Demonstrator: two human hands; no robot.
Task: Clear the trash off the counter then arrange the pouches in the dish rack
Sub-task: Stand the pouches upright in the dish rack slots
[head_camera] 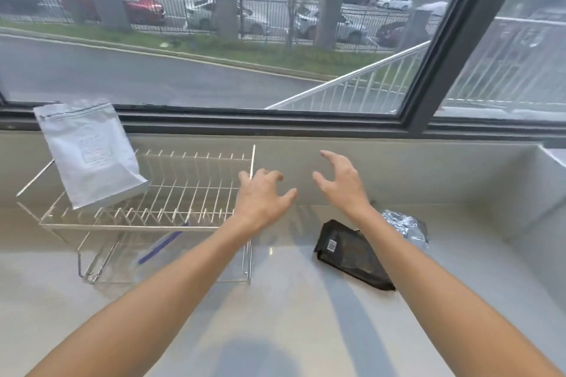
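A white wire dish rack (196,193) stands on the pale counter at the left. A white pouch (92,156) leans upright in its left end. Under the rack lies a clear zip bag with a blue strip (159,249). A black pouch (352,254) lies flat on the counter to the right, and a crumpled silver foil pouch (407,228) sits just behind it. My left hand (263,197) hovers at the rack's right end, fingers spread and empty. My right hand (340,184) is raised above the counter beyond the black pouch, fingers apart and empty.
The counter (291,300) runs along a large window with a dark frame (275,122). A raised ledge and wall (539,193) close off the right side. Both forearms stretch across the counter's front.
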